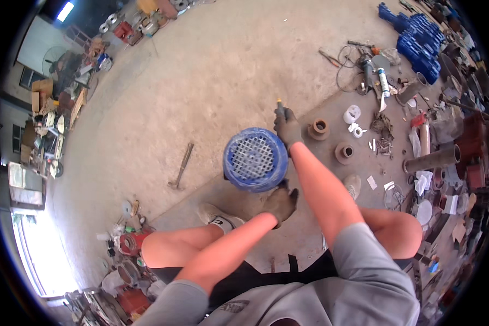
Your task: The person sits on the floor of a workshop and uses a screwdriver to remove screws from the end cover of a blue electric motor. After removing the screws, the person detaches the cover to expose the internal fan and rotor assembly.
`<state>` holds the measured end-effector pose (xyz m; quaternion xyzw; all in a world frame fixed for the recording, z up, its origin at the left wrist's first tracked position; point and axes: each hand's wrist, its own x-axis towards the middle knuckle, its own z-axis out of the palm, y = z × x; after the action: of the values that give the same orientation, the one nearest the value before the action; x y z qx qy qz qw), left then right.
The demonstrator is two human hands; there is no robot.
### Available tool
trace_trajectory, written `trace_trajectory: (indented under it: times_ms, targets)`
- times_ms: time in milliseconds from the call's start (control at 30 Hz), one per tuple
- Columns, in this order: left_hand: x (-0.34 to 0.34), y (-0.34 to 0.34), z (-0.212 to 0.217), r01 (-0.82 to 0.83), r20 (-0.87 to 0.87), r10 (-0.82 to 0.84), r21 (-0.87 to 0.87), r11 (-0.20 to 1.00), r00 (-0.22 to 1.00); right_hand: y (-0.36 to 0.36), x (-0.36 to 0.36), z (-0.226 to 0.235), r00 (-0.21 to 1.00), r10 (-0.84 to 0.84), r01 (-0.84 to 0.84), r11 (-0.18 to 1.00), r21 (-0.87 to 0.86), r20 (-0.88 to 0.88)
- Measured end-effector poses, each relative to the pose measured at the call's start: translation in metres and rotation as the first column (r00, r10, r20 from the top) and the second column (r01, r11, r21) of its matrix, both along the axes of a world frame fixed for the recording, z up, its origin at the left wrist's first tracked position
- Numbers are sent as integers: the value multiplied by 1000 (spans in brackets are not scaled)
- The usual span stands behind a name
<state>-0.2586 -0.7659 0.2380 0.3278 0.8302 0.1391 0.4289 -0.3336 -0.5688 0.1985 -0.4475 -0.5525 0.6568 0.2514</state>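
A blue electric motor stands in front of me, its round grille facing up. My right hand, in a dark work glove, is at the motor's far right edge. Its fingers are closed round a slim dark-handled tool with a yellow end; the rest of the tool is hidden, so its kind does not show. At the near right edge of the motor is my left hand, gloved too, with its fingers apart and nothing visible in it. Whether it presses on the motor is hard to tell.
A hammer lies on the floor to the left. Two rusty flanged parts stand at the right, near a white roll and loose bolts. Farther right are an angle grinder, metal pipes and blue castings.
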Motion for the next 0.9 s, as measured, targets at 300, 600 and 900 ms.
trace_trajectory:
  times_ms: [300,600,900]
  targets:
    - [7,-35,57,-117,521,111,-21,993,846,14,125,56,982,-151,136,982,135,109]
    - [23,-95,91,-607,838,308,35,794,451,-226,318,127,969,-45,14,991,-130,-244]
    - [3,-100,35,-760,936,278,-18,650,215,-247,348,122,978,200,-187,962,-200,50]
